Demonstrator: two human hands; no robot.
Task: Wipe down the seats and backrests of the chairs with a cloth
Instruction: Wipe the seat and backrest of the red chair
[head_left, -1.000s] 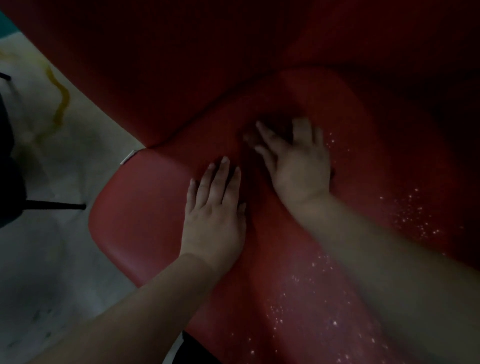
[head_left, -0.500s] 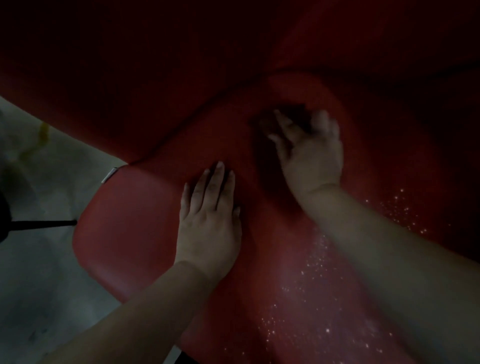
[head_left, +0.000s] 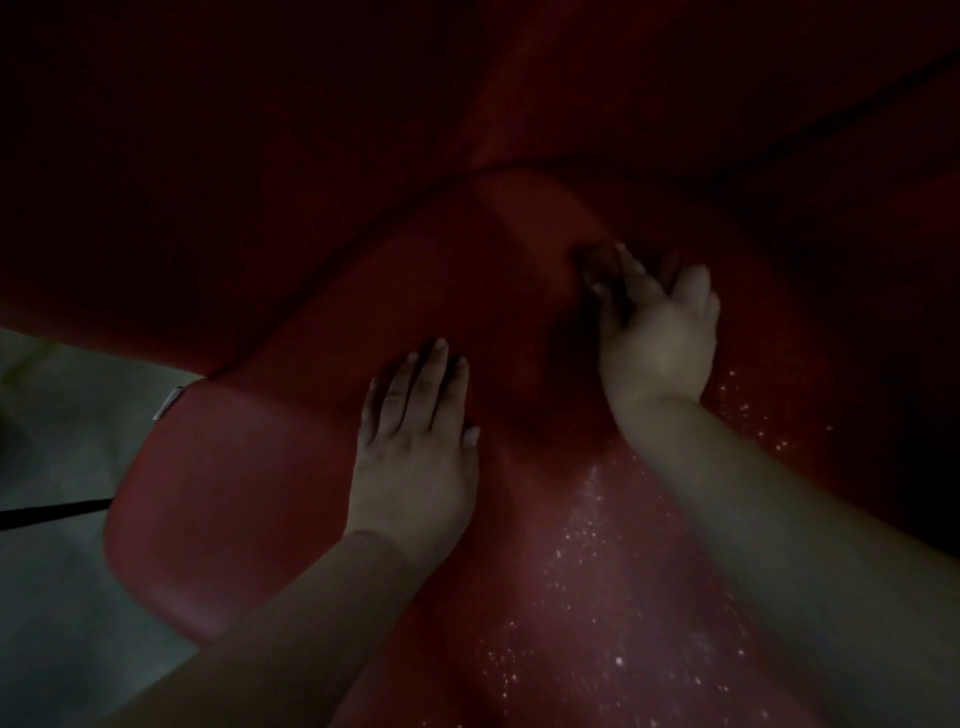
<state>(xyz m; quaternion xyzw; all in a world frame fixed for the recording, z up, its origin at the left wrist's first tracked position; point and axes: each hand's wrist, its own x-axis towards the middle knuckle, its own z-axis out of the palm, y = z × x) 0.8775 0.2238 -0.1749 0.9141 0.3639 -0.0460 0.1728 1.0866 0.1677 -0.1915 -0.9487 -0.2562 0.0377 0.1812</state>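
Right hand (head_left: 657, 332) has slid toward two o'clock, fingers spread on a barely visible dark cloth (head_left: 597, 265) near the seat's rear; left hand (head_left: 415, 447) lies flat on the seat (head_left: 249, 467); specks at five o'clock and backrest remain unwiped.

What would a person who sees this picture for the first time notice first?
Two bare hands on a red chair seat fill the middle of the dim picture. The left hand lies flat with straight fingers on the seat, and the right hand reaches further back toward the backrest, its fingertips over something dark that cannot be made out. Bright white specks are scattered on the seat near the right forearm.
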